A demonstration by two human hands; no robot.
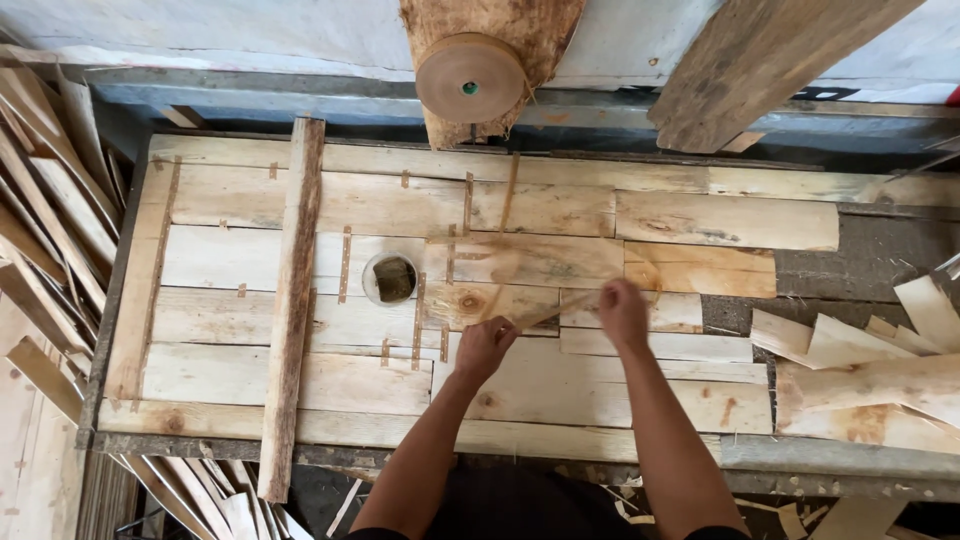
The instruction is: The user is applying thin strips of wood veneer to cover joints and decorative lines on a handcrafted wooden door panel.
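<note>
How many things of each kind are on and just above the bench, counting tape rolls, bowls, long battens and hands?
Tape roll: 1
Small bowl: 1
Long batten: 1
Hands, left hand and right hand: 2
Total: 5

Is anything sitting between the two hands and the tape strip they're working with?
Nothing visible. The left hand and right hand are both already at the tape strip, stretched between them above the veneer sheets. The cup sits off to the left.

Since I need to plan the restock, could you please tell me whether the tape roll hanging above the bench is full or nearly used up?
Fairly full: the brown tape roll shows a broad disc of windings around a small core.
</note>
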